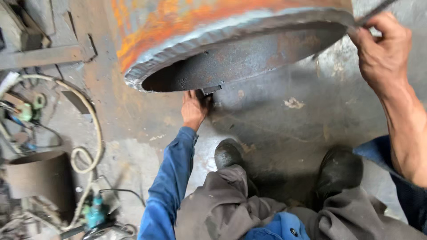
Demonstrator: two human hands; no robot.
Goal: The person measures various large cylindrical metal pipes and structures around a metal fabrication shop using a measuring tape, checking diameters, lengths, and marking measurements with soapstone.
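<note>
Rusty steel drum lies tilted on the concrete floor, open rim toward the person. Left hand reaches under the lower rim at a small tab, fingers hidden, can't tell their state. Right hand is at the rim's right edge, fingers pinching a thin metal rod.

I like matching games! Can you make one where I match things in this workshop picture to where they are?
Things:
1. left hand
2. right hand
3. black shoes
4. pale hose

Places:
A. coiled on the floor at the left
B. under the big rusty drum
C. at the drum's upper right rim, gripping a thin rod
D. on the floor below the drum

Pairs: 1-B, 2-C, 3-D, 4-A
</note>
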